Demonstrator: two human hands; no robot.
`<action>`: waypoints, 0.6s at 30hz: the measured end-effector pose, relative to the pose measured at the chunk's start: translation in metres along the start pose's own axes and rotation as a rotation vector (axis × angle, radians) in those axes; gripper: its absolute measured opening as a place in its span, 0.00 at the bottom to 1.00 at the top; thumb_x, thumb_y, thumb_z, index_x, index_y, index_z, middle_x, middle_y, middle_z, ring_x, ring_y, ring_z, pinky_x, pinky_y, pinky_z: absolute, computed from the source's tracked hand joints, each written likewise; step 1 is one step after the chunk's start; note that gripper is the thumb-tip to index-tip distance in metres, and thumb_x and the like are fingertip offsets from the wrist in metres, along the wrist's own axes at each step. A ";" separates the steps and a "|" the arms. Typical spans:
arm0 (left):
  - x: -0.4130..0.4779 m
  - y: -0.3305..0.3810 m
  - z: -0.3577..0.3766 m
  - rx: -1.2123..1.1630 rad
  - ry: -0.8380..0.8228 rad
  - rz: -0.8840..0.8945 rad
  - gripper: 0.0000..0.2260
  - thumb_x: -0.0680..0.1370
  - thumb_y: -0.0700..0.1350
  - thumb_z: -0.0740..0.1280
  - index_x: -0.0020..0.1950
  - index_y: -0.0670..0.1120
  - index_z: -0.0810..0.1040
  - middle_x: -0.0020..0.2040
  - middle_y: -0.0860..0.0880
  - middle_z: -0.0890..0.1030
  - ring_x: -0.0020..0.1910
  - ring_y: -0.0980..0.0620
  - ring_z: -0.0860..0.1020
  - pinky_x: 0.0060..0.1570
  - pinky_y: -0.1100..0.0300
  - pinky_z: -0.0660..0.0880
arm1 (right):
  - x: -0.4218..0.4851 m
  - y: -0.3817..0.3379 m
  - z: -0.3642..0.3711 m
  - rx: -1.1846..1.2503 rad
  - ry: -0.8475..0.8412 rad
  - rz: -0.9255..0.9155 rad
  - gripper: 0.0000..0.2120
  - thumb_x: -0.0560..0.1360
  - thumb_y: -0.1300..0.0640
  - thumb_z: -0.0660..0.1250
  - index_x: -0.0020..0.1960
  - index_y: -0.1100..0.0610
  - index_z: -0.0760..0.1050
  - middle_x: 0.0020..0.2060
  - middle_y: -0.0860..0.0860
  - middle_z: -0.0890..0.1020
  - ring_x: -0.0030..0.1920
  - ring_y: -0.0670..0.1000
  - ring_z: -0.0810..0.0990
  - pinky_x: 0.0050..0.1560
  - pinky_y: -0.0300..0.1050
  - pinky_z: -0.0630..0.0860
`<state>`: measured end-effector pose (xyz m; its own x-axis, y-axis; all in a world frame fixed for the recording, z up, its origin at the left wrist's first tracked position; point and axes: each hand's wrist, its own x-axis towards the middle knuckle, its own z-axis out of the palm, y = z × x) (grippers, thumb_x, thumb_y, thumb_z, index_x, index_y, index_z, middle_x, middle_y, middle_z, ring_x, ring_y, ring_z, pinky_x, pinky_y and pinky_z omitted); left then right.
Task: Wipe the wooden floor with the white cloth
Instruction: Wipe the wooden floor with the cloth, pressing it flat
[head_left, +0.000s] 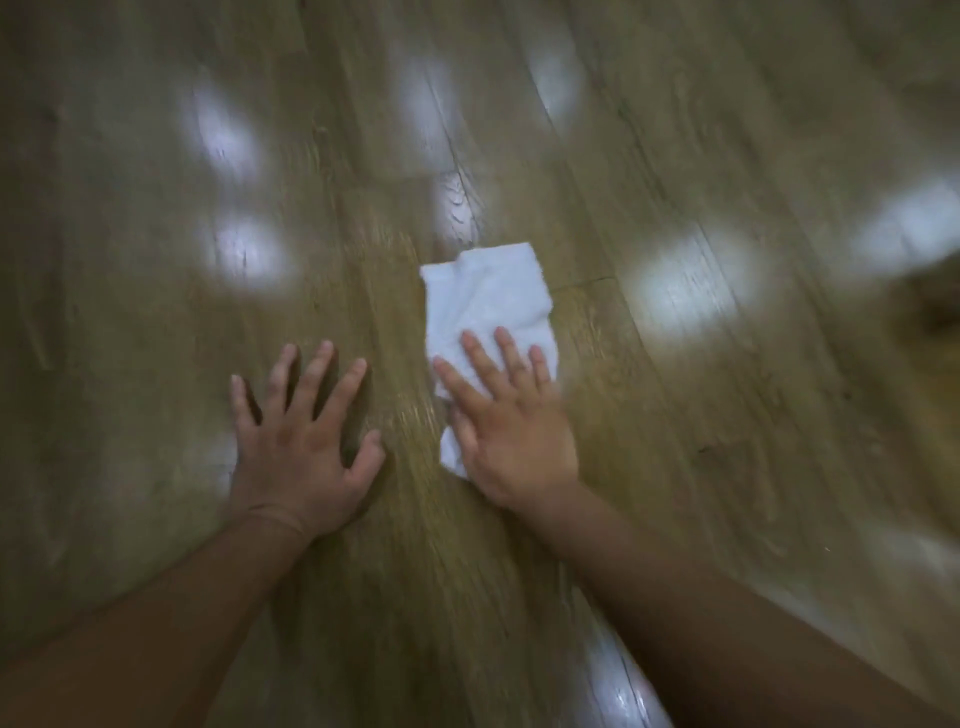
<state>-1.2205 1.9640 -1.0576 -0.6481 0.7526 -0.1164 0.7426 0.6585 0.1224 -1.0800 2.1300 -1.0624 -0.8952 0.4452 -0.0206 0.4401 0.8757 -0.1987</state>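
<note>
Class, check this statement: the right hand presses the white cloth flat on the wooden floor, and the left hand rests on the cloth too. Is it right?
No. The head view shows the left hand on bare wooden floor, apart from the white cloth; the right hand presses the cloth flat.

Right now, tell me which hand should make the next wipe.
Right. The right hand lies flat on the near end of the white cloth, ready to push it. The left hand rests spread on the bare wooden floor, apart from the cloth, likely as support.
</note>
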 end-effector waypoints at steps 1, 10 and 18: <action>0.000 0.001 0.000 0.002 0.020 -0.004 0.32 0.74 0.62 0.55 0.76 0.51 0.67 0.78 0.44 0.64 0.77 0.39 0.58 0.72 0.30 0.49 | -0.011 -0.009 0.001 0.009 -0.017 -0.034 0.25 0.79 0.46 0.55 0.76 0.44 0.63 0.78 0.50 0.63 0.79 0.58 0.54 0.78 0.61 0.47; 0.007 0.113 0.015 -0.503 0.342 -0.657 0.22 0.74 0.40 0.60 0.68 0.40 0.73 0.76 0.43 0.69 0.79 0.45 0.59 0.77 0.44 0.44 | -0.019 -0.009 -0.007 0.077 -0.197 -0.073 0.27 0.81 0.42 0.56 0.78 0.43 0.56 0.81 0.47 0.52 0.80 0.53 0.42 0.77 0.59 0.37; 0.011 0.122 0.043 -0.277 0.469 -0.655 0.21 0.77 0.49 0.58 0.69 0.43 0.68 0.76 0.45 0.67 0.76 0.41 0.64 0.73 0.36 0.55 | -0.012 0.036 -0.015 -0.001 -0.161 -0.168 0.28 0.80 0.44 0.58 0.79 0.47 0.59 0.80 0.49 0.57 0.80 0.54 0.48 0.78 0.56 0.43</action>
<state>-1.1293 2.0523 -1.0858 -0.9808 0.1043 0.1650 0.1652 0.8941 0.4163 -1.0524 2.1588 -1.0545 -0.9555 0.2577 -0.1438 0.2841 0.9351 -0.2118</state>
